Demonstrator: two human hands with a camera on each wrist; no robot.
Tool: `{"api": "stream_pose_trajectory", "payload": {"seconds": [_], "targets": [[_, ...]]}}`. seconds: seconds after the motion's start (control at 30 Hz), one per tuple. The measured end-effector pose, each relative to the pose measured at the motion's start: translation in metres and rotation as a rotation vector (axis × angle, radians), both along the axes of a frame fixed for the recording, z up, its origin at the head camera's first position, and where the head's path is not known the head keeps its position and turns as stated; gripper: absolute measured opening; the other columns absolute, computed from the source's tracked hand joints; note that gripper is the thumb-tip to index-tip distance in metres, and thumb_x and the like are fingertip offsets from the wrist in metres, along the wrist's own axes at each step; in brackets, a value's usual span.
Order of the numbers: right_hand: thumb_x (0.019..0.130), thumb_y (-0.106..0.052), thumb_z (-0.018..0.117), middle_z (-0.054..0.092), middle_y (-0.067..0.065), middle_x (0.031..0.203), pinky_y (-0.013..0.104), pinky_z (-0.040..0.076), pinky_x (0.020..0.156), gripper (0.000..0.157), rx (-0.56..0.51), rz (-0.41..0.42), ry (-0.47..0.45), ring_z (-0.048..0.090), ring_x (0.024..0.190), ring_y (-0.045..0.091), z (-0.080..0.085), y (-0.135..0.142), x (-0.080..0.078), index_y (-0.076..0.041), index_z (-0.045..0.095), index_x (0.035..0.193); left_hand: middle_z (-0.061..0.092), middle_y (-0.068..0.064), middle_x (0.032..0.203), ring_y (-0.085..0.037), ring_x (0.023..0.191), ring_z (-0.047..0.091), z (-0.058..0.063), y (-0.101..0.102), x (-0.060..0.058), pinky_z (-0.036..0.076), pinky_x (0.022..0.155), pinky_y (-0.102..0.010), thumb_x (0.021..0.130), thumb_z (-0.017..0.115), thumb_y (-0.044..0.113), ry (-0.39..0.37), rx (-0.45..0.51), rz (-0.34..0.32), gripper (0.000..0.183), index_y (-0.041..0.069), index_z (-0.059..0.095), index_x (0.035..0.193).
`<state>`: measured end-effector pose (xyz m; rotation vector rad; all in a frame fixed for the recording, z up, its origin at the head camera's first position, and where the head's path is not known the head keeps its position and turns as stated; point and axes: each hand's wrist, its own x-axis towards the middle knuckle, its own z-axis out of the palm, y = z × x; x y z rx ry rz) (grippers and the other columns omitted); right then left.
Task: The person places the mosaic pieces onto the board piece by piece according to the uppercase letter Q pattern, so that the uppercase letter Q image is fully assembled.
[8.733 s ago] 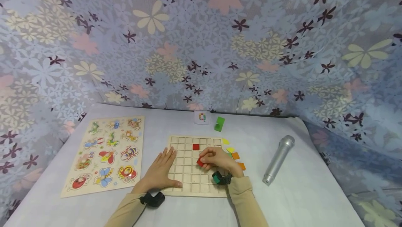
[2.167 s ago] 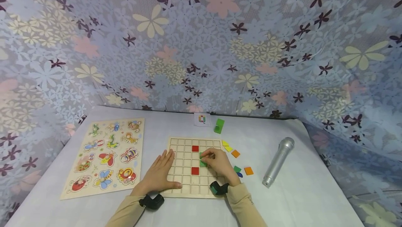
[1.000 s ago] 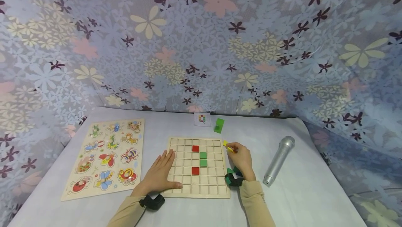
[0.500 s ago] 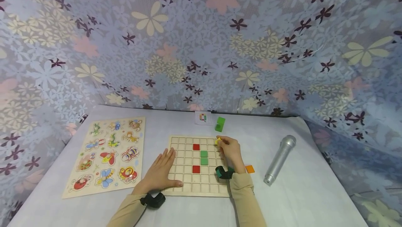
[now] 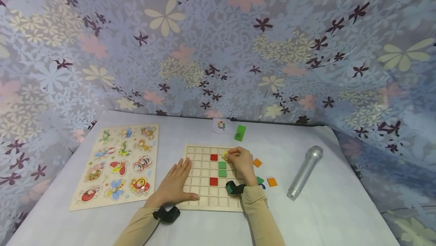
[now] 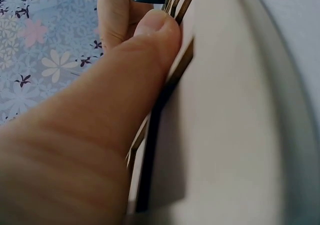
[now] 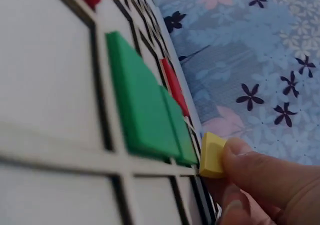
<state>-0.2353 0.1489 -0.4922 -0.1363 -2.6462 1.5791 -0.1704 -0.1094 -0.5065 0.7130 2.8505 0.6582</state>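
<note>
My right hand [image 5: 242,162] pinches a small yellow tile [image 7: 211,155] between thumb and fingers, over the far part of the wooden grid board [image 5: 211,209]. In the right wrist view that tile is tipped up, close beside the far end of two green tiles [image 7: 140,105]. Those green tiles lie one behind the other in the grid. To their left sit two red tiles, one farther [image 5: 214,157] and one nearer [image 5: 213,181]. My left hand [image 5: 173,185] rests flat on the board's left edge, fingers straight and thumb spread along the near side.
Right of the board lie two orange tiles [image 5: 271,182], a green piece [image 5: 260,180] and a partly hidden blue piece [image 5: 263,186]. A silver microphone [image 5: 305,172] is farther right. Behind stand a pattern card [image 5: 221,125] and a green block [image 5: 240,133]. An insect puzzle [image 5: 116,168] lies left.
The red tile once in my right hand now lies in the grid, as do two green tiles. My right hand then took a yellow tile from beside the board and moved left over the grid.
</note>
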Motion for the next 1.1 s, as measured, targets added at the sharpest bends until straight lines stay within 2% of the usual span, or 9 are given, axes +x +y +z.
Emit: {"api": "stream_pose_trajectory", "payload": {"seconds": [0.4,0.5,0.63,0.77,0.83,0.9,1.0,1.03,1.1], "targets": [[0.086,-0.022,0.073,0.072,0.004,0.079,0.025,0.043,0.053,0.008,0.329,0.065,0.111,0.063,0.066,0.017,-0.005,-0.017,0.006,-0.014,0.074,0.086,0.012,-0.022,0.161,-0.04,0.15,0.008,-0.001,-0.002,0.002,0.011,0.122,-0.053,0.074,0.069,0.066,0.0,0.0,0.003,0.118,-0.006,0.017,0.152],[0.088,-0.022,0.071,0.073,0.005,0.083,0.025,0.046,0.058,0.009,0.281,0.084,0.104,0.064,0.071,0.018,-0.003,-0.014,0.005,-0.014,0.074,0.088,0.012,-0.022,0.161,-0.04,0.15,0.008,0.0,-0.001,0.002,0.012,0.122,-0.053,0.074,0.069,0.066,0.006,0.003,0.002,0.118,-0.006,0.017,0.152],[0.093,-0.019,0.065,0.072,0.012,0.099,0.024,0.049,0.061,0.017,0.103,0.065,0.075,0.065,0.076,0.017,0.0,0.002,0.002,-0.008,0.073,0.103,0.011,-0.022,0.161,-0.04,0.15,0.008,-0.001,0.0,0.002,0.011,0.122,-0.053,0.074,0.069,0.066,0.005,0.01,-0.006,0.118,-0.006,0.017,0.152],[0.097,-0.017,0.059,0.067,0.017,0.119,0.018,0.044,0.053,0.028,-0.033,-0.055,0.037,0.058,0.063,0.007,0.003,0.027,-0.001,-0.006,0.066,0.121,0.011,-0.023,0.161,-0.041,0.15,0.008,-0.003,0.0,0.002,0.012,0.122,-0.055,0.073,0.069,0.067,0.016,0.031,-0.012,0.119,-0.006,0.017,0.151],[0.097,-0.015,0.057,0.063,0.018,0.128,0.016,0.041,0.049,0.033,-0.044,-0.112,0.013,0.053,0.055,0.005,0.003,0.039,-0.001,-0.006,0.061,0.128,0.011,-0.022,0.161,-0.04,0.15,0.008,-0.003,0.0,0.002,0.012,0.122,-0.054,0.073,0.068,0.068,0.023,0.028,-0.01,0.119,-0.006,0.017,0.152],[0.096,-0.011,0.055,0.06,0.02,0.133,0.02,0.043,0.048,0.037,-0.005,-0.147,0.002,0.055,0.051,0.014,0.001,0.047,-0.001,-0.006,0.058,0.133,0.011,-0.021,0.162,-0.04,0.15,0.008,-0.003,-0.001,0.001,0.012,0.122,-0.054,0.073,0.068,0.068,0.029,0.018,-0.008,0.119,-0.005,0.017,0.152],[0.092,-0.006,0.058,0.059,0.02,0.134,0.032,0.054,0.064,0.042,0.11,-0.159,-0.002,0.069,0.078,0.032,-0.001,0.052,-0.001,-0.004,0.057,0.133,0.011,-0.021,0.162,-0.039,0.15,0.007,-0.002,-0.001,0.001,0.011,0.122,-0.052,0.074,0.067,0.068,0.023,0.002,-0.006,0.118,-0.005,0.017,0.152],[0.09,-0.005,0.059,0.06,0.02,0.133,0.037,0.055,0.072,0.042,0.154,-0.161,0.008,0.068,0.092,0.037,-0.002,0.052,-0.001,-0.004,0.059,0.131,0.011,-0.021,0.162,-0.039,0.15,0.008,-0.001,-0.001,0.001,0.011,0.122,-0.052,0.074,0.068,0.068,0.021,0.001,-0.007,0.118,-0.005,0.017,0.152],[0.086,-0.004,0.063,0.064,0.019,0.128,0.041,0.053,0.072,0.041,0.209,-0.16,0.029,0.064,0.1,0.042,-0.002,0.05,0.0,-0.004,0.062,0.127,0.011,-0.022,0.161,-0.04,0.15,0.007,-0.001,-0.001,0.0,0.011,0.122,-0.053,0.074,0.068,0.067,0.016,0.007,-0.006,0.118,-0.005,0.017,0.152]]}}
